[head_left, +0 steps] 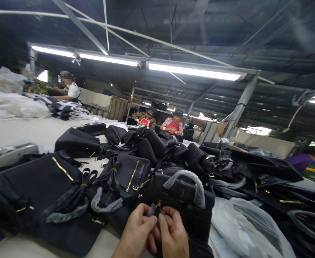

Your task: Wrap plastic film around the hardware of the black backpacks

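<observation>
A black handbag [184, 193] stands in front of me, its arched handle [200, 186] wrapped in clear plastic. Both my hands meet at its front, just below a small gold-coloured clasp [159, 204]. My left hand [138, 231] pinches a small dark tab [153, 209] with a filmy look, between thumb and forefinger. Close beside it, my right hand [173, 231] is closed with thumb and forefinger together at the same tab, under the clasp. The fingers cover most of what they grip.
Black bags with gold zips, like this backpack [127, 175], crowd the pale table [47, 130]. A clear plastic bag [248, 229] lies right. Left are a grey device [12, 156] and striped pieces [66, 107]. People work beyond: one in white [73, 90], one in a red apron [173, 124].
</observation>
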Demonstrator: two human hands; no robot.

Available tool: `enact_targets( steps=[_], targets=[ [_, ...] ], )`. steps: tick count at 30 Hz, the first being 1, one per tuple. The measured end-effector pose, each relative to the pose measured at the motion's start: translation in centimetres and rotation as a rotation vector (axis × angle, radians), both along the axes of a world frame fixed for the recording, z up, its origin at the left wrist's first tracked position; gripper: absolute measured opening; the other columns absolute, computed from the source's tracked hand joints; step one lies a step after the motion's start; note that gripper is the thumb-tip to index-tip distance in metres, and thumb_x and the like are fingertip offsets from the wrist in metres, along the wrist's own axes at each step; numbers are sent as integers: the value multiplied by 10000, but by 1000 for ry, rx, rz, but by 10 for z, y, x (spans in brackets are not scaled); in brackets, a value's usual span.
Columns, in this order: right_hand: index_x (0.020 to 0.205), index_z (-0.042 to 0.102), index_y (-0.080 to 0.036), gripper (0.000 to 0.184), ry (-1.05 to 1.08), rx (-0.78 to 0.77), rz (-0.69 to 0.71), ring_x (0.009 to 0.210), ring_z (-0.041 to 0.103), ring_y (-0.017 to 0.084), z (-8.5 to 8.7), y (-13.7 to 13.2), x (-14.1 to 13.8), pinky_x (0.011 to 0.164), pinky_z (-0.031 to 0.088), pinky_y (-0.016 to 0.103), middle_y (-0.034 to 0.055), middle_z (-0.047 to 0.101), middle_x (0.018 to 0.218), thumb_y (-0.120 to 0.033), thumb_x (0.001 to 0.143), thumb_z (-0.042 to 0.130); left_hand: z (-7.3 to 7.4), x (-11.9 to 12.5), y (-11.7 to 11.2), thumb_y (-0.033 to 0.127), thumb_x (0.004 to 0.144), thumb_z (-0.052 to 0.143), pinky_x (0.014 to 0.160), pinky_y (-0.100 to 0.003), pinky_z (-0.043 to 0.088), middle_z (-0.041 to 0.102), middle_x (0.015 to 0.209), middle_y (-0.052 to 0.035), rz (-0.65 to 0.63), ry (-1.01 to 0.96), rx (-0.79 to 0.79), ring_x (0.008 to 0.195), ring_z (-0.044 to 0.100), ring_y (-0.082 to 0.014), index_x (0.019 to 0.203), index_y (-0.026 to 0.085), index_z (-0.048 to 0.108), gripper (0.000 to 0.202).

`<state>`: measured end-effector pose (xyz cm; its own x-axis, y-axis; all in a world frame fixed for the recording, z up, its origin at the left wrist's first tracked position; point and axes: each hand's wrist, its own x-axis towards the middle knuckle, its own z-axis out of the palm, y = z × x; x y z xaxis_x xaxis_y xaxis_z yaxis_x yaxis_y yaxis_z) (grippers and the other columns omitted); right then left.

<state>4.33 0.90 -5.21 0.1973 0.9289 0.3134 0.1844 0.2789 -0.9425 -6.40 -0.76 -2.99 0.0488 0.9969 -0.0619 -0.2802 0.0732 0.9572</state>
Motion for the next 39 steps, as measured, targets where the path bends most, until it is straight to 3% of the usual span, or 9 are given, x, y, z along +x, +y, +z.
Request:
enact_targets(
  steps=[7, 13, 18, 21, 24, 29, 39],
  targets=[
    [981, 583, -197, 388, 104, -19, 75, 661, 716, 247, 0, 0, -6, 657, 521, 314, 38, 758, 673, -521, 774, 629, -5, 0, 1, 698, 632, 667, 325, -169, 321, 628, 465, 27, 32, 27, 71, 288, 468, -81, 747, 230, 410, 546],
    [950, 617, -192, 380, 44, 18, 28, 615, 693, 223, 3, 0, -6, 602, 518, 289, 29, 747, 658, -533, 781, 626, 4, -6, 1, 569, 652, 666, 434, -230, 382, 567, 456, 30, 67, 104, 69, 403, 498, -120, 693, 213, 470, 409],
    [902, 657, -193, 427, 7, 33, 2, 559, 667, 209, 3, 0, -4, 514, 510, 258, 15, 714, 597, -595, 760, 640, 13, -11, -4, 333, 635, 652, 545, -252, 314, 443, 549, 45, 255, 304, 166, 554, 429, -131, 537, 184, 543, 209],
    [907, 662, -195, 454, 7, 23, 25, 511, 642, 195, 0, 0, -2, 493, 501, 252, -4, 680, 551, -616, 736, 657, 16, -11, -6, 290, 621, 653, 604, -266, 344, 471, 619, 21, 362, 370, 186, 627, 460, -163, 503, 191, 561, 179],
    [962, 631, -193, 498, 100, -17, 81, 485, 634, 182, -6, -1, 1, 473, 496, 252, 5, 703, 612, -619, 709, 683, 14, -11, -5, 267, 610, 653, 628, -270, 362, 495, 607, 15, 356, 330, 180, 646, 478, -175, 508, 196, 543, 165],
    [1009, 584, -184, 529, 182, -52, 115, 457, 634, 169, -13, 0, 4, 420, 457, 237, 35, 727, 687, -583, 691, 722, 11, -8, 2, 264, 591, 711, 520, -236, 310, 429, 497, 60, 280, 183, 128, 520, 413, -118, 503, 198, 486, 250],
    [952, 626, -178, 498, 162, 23, 19, 507, 659, 183, 0, 1, 3, 504, 529, 256, 33, 721, 643, -584, 686, 735, -2, -3, 21, 184, 523, 730, 455, -172, 277, 464, 470, 97, 301, -25, 121, 455, 386, -59, 600, 190, 491, 251]
  ],
)
